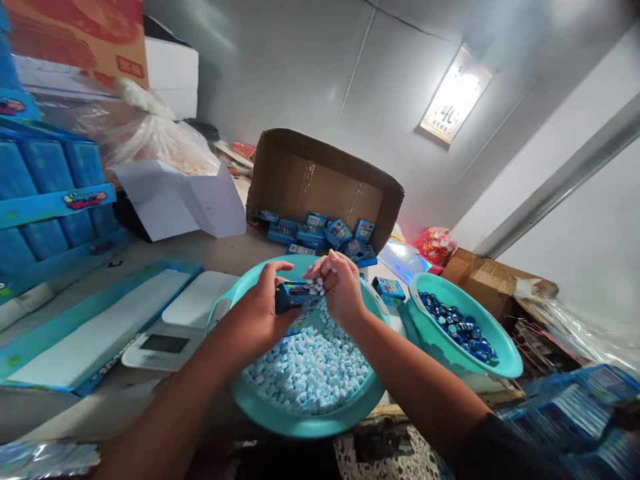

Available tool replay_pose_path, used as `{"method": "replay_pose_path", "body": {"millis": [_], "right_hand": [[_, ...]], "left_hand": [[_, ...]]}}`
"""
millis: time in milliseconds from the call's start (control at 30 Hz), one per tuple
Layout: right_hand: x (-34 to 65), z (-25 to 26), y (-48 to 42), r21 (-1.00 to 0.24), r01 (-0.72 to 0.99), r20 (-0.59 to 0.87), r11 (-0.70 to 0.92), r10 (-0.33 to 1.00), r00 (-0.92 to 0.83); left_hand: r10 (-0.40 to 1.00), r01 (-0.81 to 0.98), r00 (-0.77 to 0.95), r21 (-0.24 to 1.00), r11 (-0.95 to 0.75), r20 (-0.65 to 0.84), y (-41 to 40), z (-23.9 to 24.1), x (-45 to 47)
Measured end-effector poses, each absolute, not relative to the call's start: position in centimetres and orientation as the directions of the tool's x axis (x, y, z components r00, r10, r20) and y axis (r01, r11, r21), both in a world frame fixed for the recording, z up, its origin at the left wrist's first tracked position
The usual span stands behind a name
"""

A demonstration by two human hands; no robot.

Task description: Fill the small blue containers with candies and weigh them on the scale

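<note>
My left hand (273, 300) is wrapped round a small blue box (297, 295), tilted over a turquoise basin (310, 427). Right beside the box's top, my right hand (340, 283) has its fingers curled round several small white and pale-blue candies (315, 285). Beneath both hands, the basin holds a heap of the same candies (315, 373). Part of the box is hidden behind my left fingers, and its inside does not show.
A cardboard box (280, 173) holding several small blue boxes (310, 235) lies behind the basin. On the right stands another turquoise basin (510, 357) with dark blue caps. A white kitchen scale (165, 343) and a long blue tray (100, 327) are left. Stacked blue cartons (45, 167) rise far left.
</note>
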State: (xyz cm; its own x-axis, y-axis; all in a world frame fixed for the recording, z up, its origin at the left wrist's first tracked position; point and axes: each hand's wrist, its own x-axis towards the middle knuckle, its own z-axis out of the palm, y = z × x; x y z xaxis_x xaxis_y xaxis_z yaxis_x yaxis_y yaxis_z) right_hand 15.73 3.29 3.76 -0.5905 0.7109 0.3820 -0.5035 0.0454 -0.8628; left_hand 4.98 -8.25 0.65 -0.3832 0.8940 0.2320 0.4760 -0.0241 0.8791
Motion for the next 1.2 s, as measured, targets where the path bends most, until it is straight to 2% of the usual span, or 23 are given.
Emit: {"method": "replay_pose_path", "body": {"millis": [233,367,467,567,667,867,1000,1200], "right_hand": [[15.7,3.6,3.6,-0.864,-0.502,0.394,0.038,0.673,-0.626],[15.9,3.7,4.1,-0.871,-0.484,0.389,0.079,0.714,-0.583],[16.1,3.8,4.7,-0.935,-0.341,0.290,0.097,0.762,-0.579],[16.5,3.8,5.1,-0.976,-0.063,0.204,0.208,0.778,-0.594],[16.9,3.7,5.2,-0.893,0.092,0.289,0.441,0.718,-0.633],[17.1,3.3,5.1,-0.692,0.173,0.386,0.701,0.561,-0.733],[17.3,3.3,5.4,-0.579,0.232,0.402,0.781,0.522,-0.753],[17.3,3.2,5.9,-0.520,0.212,0.389,0.828,0.450,-0.804]], "left_hand": [[0.894,0.494,-0.375,0.869,-0.033,0.247,-8.0,0.3,4.8],[0.860,0.507,-0.444,0.862,0.008,0.253,-7.9,0.3,4.8],[0.835,0.513,-0.508,0.853,0.096,0.212,-7.9,0.7,5.0],[0.805,0.532,-0.568,0.823,0.198,0.173,-7.9,1.0,5.1],[0.788,0.524,-0.590,0.826,0.208,0.176,-7.9,0.9,4.9],[0.797,0.538,-0.572,0.822,0.186,0.194,-7.9,0.9,4.9],[0.804,0.561,-0.562,0.804,0.197,0.195,-8.2,1.2,5.1],[0.830,0.607,-0.516,0.775,0.177,0.214,-8.3,1.6,5.3]]}}
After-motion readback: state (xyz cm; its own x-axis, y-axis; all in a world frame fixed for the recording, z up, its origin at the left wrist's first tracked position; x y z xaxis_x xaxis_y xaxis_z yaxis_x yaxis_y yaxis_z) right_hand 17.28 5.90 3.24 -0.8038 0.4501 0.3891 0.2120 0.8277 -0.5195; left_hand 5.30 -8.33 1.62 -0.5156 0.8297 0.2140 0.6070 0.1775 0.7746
